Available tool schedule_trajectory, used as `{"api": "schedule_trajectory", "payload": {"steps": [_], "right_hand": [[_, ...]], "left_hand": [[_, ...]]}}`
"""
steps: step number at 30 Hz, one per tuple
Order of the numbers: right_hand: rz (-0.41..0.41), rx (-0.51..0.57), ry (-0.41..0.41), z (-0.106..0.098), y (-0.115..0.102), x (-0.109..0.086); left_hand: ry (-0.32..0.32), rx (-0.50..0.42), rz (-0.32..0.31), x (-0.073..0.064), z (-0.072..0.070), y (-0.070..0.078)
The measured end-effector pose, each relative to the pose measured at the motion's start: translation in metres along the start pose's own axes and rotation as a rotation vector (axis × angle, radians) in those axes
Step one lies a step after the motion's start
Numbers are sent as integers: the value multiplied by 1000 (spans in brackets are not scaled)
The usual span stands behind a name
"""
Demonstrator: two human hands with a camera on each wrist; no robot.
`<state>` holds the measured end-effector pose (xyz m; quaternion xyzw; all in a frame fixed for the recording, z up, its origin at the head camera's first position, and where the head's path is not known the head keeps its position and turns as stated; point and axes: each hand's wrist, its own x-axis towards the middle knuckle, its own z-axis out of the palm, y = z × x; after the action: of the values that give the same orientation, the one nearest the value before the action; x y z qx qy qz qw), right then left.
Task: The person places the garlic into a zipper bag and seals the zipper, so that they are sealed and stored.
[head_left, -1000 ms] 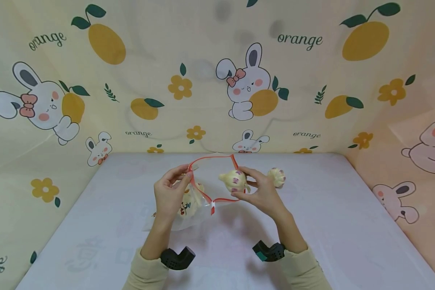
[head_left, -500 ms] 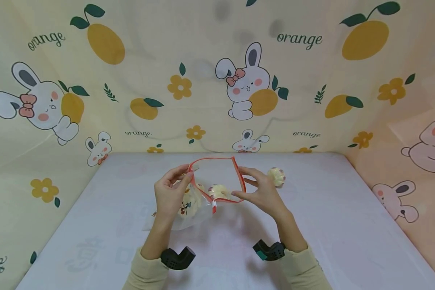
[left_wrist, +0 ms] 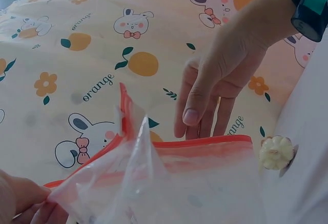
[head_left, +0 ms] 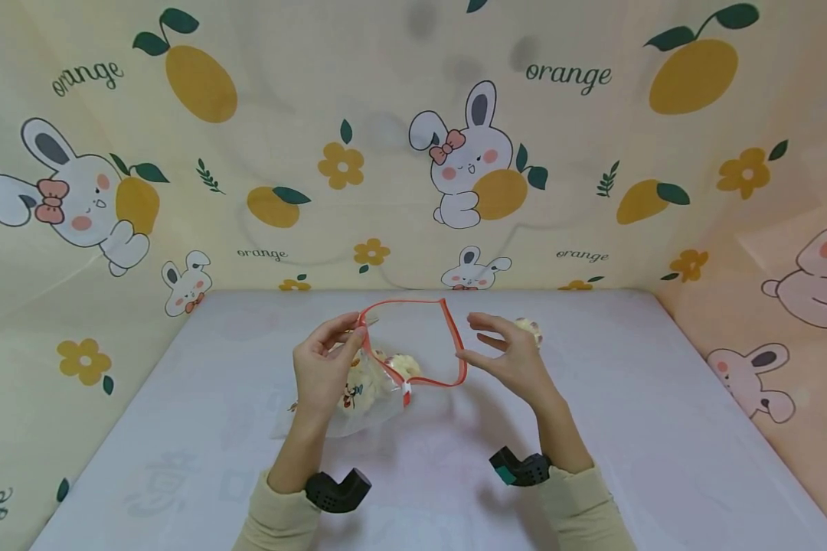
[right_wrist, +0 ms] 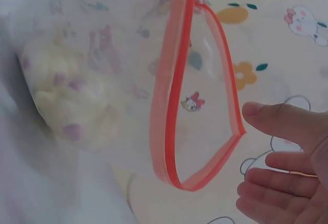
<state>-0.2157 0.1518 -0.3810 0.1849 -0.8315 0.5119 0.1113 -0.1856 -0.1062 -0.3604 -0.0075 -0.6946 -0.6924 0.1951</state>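
A clear zip bag with a red zip edge and small cartoon prints lies with its mouth spread wide. My left hand pinches the mouth's left side between thumb and fingers. Through the plastic show pale garlic bulbs with purple marks, gathered toward the bottom of the bag. My right hand is beside the mouth's right side, fingers extended and holding nothing, its thumb close to the red edge. Another garlic bulb sits on the table behind the right hand, partly hidden by it in the head view.
Everything rests on a white table. A patterned cloth with rabbits and oranges hangs behind it and at both sides. Each wrist wears a small black camera.
The garlic bulb my right hand held went through the mouth and slid left among the others in the bag. The right hand then drew back to the right. The left hand stayed put.
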Motion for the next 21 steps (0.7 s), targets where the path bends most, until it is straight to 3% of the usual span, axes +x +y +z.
{"api": "schedule_trajectory", "payload": {"steps": [21], "right_hand": [[102,-56,84,-18,14,2]], "left_hand": [[-3,9,-28,0,0,1]]}}
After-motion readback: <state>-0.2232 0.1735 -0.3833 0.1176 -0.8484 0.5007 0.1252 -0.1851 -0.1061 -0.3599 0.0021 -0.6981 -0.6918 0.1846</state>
